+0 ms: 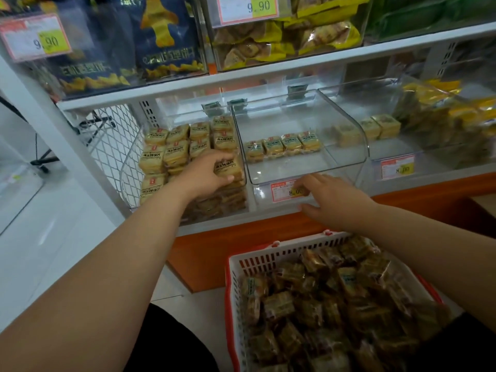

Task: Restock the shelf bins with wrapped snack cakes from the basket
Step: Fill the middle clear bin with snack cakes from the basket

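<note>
In left clear plastic bin (128,167): left hand (206,174) grasps yellow-wrapped snack cake (228,167), seating it; right hand (332,201) relaxed, steadying middle bin's front (284,191)

one view only, worn on the head, looking forward and tipped down at a shop shelf from close range. wide-angle lens here, so the shelf (241,76) edges bow and the upright at the left leans. the camera faces the lower row of clear bins (306,146) almost square on, with the upper row cut off at the top edge. both forearms run in from the bottom corners, left hand (206,175) and right hand (332,200) landing near mid-frame, well within arm's reach of the lens. straight below, tight to the camera, sits the basket (268,259), its near end cropped by the bottom edge. pale floor (53,224) fills the left side.
</note>
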Tool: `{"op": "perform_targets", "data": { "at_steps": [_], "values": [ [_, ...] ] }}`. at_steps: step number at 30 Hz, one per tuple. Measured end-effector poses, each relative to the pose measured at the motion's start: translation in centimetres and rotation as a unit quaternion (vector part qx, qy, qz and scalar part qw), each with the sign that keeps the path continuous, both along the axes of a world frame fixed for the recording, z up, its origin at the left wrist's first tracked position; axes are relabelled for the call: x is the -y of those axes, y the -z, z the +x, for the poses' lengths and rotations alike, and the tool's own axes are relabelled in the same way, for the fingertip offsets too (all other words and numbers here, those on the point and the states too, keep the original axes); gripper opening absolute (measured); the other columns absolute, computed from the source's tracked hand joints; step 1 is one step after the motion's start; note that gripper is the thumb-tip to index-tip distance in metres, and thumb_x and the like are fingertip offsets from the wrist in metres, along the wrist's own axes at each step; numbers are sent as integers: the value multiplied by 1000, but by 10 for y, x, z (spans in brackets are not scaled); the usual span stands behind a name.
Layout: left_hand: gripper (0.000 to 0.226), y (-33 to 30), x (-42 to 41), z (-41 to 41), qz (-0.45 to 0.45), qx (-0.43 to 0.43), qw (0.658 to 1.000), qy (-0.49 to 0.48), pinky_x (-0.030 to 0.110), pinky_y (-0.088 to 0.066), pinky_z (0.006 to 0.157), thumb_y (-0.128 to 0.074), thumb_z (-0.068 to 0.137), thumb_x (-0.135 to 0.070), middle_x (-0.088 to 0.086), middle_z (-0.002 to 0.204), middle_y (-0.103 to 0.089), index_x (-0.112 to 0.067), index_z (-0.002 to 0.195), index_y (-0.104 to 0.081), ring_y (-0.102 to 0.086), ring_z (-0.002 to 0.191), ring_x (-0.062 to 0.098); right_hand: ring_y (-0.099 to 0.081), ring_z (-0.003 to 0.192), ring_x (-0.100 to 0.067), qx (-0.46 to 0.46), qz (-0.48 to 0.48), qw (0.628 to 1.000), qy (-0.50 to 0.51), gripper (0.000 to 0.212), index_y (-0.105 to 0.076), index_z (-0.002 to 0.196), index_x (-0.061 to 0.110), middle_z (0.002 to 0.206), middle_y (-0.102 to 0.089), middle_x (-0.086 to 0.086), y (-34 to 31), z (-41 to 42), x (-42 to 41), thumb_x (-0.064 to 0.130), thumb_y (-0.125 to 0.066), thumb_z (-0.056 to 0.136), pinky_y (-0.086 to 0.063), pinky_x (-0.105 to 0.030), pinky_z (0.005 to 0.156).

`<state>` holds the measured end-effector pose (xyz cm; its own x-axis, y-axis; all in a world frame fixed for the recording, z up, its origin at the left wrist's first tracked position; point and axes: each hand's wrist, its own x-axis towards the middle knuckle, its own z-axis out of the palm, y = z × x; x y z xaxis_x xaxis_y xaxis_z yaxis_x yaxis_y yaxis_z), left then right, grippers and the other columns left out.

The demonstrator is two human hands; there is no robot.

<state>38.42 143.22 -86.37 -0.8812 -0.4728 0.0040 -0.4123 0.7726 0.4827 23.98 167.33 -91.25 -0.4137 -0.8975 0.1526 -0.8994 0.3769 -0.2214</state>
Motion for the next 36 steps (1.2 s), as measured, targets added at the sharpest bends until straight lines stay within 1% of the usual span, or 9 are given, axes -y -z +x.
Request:
{"op": "perform_targets", "data": {
  "at_steps": [6, 10, 16, 20, 24, 26, 30, 33, 36],
  "values": [
    [61, 7, -1, 12, -49, 19, 998, 24, 33, -12, 118, -58, 99, -23, -3, 164, -16, -32, 153, -31, -14, 150, 17, -56, 96, -14, 75, -23, 995, 56, 64, -24, 148, 26, 122, -58, 4, -3, -7, -3, 40, -57, 95, -46, -29, 76],
    [68, 16, -20, 19, -79, 49, 996, -5, 41, -15, 121, -56, 99, -30, -8, 165, -2, -34, 156, -20, -9, 151, 24, -60, 106, -20, 101, 5, 991, 92, 63, -26, 149, 25, 125, -59, 2, -6, -15, -15, 39, -57, 95, -51, -35, 86],
    [36, 38, -91, 24, -223, -164, 961, 19, 42, -36, 104, -60, 92, -24, 2, 137, -45, -23, 128, -55, -34, 128, 23, -62, 92, -13, 151, 8, 983, 102, 49, -39, 136, 30, 100, -58, 15, -2, -14, -40, 37, -61, 93, -54, -34, 81],
    [22, 86, -139, 16, -105, -47, 987, 116, 27, -36, 88, -58, 96, -32, -10, 118, -56, -31, 117, -60, -47, 112, 13, -55, 90, -9, 148, 147, 976, 69, 34, -53, 122, 27, 111, -61, 7, 27, -12, -65, 36, -64, 91, -44, -22, 68],
    [19, 130, -160, 10, -58, 86, 978, 178, 31, -44, 80, -55, 95, -35, -9, 110, -62, -34, 112, -65, -53, 106, 15, -50, 122, -24, 119, 336, 933, 51, 50, -47, 138, 25, 139, -51, -5, 75, -12, -94, 36, -61, 91, -40, -40, 107],
    [19, 136, -165, 4, -20, 109, 975, 191, 33, -49, 84, -56, 94, -35, -11, 111, -65, -35, 111, -66, -56, 105, 12, -41, 134, -30, 135, 369, 917, 63, 64, -29, 150, 24, 152, -38, -9, 93, -18, -107, 43, -54, 95, -35, -42, 111],
    [14, 133, -169, -12, 79, 104, 978, 162, 21, -45, 78, -59, 95, -35, -23, 101, -56, -41, 107, -63, -56, 99, 3, -16, 147, -34, 85, 423, 900, 64, 65, -16, 156, 21, 159, -23, -14, 116, -25, -116, 45, -40, 100, 0, -53, 119],
    [16, 129, -168, -18, 105, 95, 978, 151, 18, -41, 75, -59, 96, -33, -20, 103, -57, -36, 110, -63, -55, 99, 4, -40, 136, -30, 127, 406, 898, 110, 59, -28, 150, 14, 148, -42, -15, 126, -25, -113, 33, -49, 99, -19, -50, 119],
    [18, 121, -164, -22, 140, 88, 977, 133, 25, -44, 86, -59, 97, -27, -12, 111, -60, -30, 114, -64, -55, 106, 8, -60, 101, -15, 234, 255, 925, 157, 38, -50, 126, 20, 126, -61, -8, 118, -36, -107, 38, -60, 94, -47, -34, 91]
  ]
}}
